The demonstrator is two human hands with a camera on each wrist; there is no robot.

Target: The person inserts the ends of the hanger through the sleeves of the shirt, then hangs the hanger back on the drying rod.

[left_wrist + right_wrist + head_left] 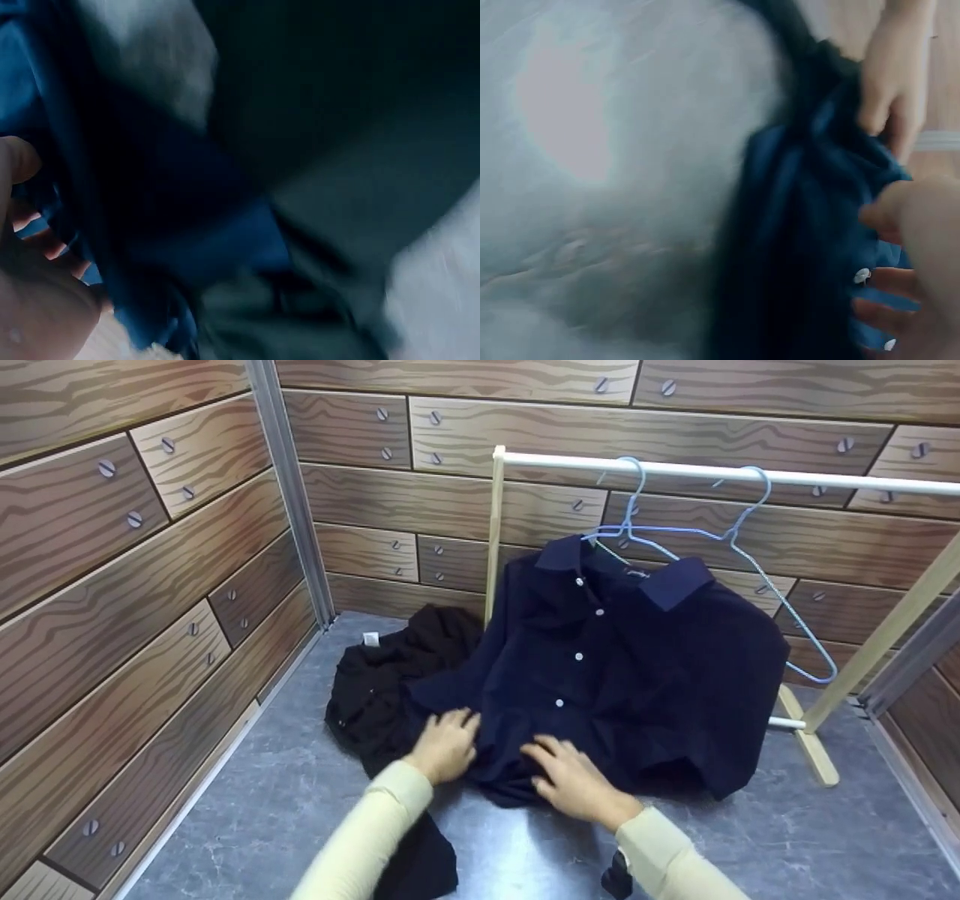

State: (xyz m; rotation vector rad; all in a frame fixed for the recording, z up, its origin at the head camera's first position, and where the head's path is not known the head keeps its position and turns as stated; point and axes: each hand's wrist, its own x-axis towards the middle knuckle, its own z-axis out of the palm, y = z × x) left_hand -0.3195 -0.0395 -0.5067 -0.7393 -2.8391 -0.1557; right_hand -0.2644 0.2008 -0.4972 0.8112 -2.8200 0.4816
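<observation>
A navy button-up shirt with white buttons is spread in front of the rack, its collar close to a blue hanger and its hem bunched near the table. My left hand rests at the shirt's lower left, by the sleeve; in the left wrist view its fingers lie against the navy cloth. Toward the hem's middle, my right hand reaches over the front with relaxed, spread fingers. The right wrist view has these fingers beside a white button.
Left of the shirt lies a crumpled black garment with a white tag; black cloth also extends below my left arm. Behind stands a wooden rack with a white rail, carrying a second blue hanger. Wood-patterned walls enclose the grey table.
</observation>
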